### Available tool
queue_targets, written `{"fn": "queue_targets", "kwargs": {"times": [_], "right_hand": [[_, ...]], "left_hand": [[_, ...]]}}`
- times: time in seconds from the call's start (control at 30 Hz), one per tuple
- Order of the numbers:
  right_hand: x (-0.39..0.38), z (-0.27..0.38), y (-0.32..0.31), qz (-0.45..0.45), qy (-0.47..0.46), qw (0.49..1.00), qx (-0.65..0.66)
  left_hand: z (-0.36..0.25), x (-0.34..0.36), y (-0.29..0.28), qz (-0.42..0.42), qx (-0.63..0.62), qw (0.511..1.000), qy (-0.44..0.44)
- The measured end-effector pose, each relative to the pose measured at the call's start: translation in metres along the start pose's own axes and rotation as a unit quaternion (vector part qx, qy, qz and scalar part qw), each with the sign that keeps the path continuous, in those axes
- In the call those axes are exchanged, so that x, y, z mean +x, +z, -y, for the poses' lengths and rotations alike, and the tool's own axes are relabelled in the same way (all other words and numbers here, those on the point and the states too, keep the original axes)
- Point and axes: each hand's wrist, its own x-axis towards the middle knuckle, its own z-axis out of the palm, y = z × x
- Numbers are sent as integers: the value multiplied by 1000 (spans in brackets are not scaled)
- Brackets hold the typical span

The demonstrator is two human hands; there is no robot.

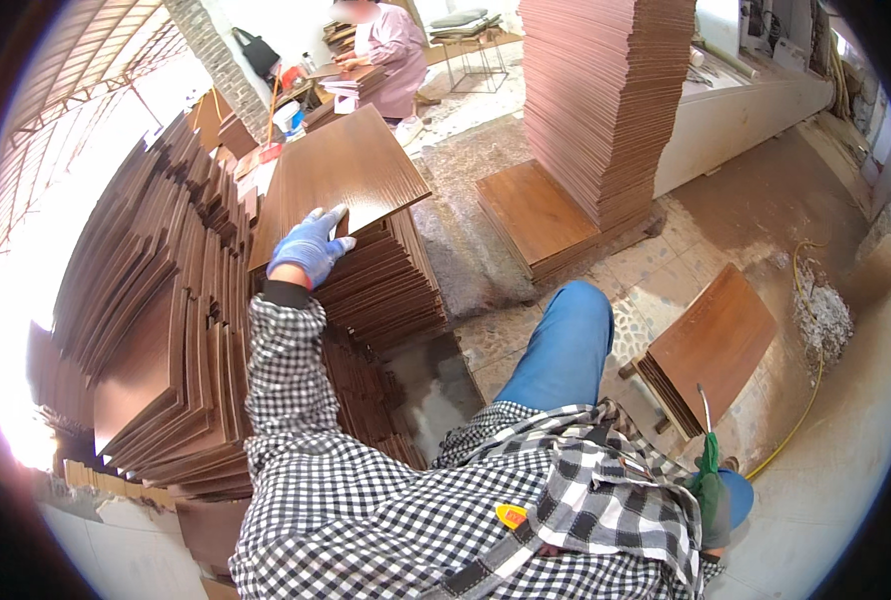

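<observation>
My left hand point(311, 245), in a blue glove with pale fingertips, grips the near edge of a glossy brown wood-grain panel point(351, 160). The panel lies askew on top of a stack of similar panels point(381, 285). My right hand point(711, 505) is low at the right edge of my body, partly in shadow. It is closed around a green-bodied air blow gun point(707, 455) with a thin bent metal nozzle pointing up. Beside the gun, a short pile of brown panels point(711, 345) rests on low supports on the floor.
Tall stacked panels point(156, 300) crowd the left side. A high pile of pinkish-brown boards point(606, 100) stands ahead, beside a lower brown board pile point(536, 215). A yellow hose point(794, 425) trails across the floor at right. Another person point(396, 55) works at the back.
</observation>
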Motion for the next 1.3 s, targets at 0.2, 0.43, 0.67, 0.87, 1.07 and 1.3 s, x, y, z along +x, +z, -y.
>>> {"fn": "queue_targets", "kwargs": {"times": [0.2,0.43,0.67,0.87,1.07,1.3], "right_hand": [[-3,1,-7,-10,-8,1000,1],[-1,1,-2,3,-12,1000,4],[-8,-3,10,1,2,1000,13],[-13,1,20,-7,0,999,43],[-15,1,13,-56,-19,980,-190],[-5,53,82,9,-67,905,-421]], "left_hand": [[-103,-24,-11,-51,118,992,13],[-119,64,-8,37,109,988,100],[-66,62,18,-74,64,984,152],[-36,60,28,-133,61,983,107],[-117,55,58,-304,14,909,284],[-359,12,200,372,-610,676,183]]}}
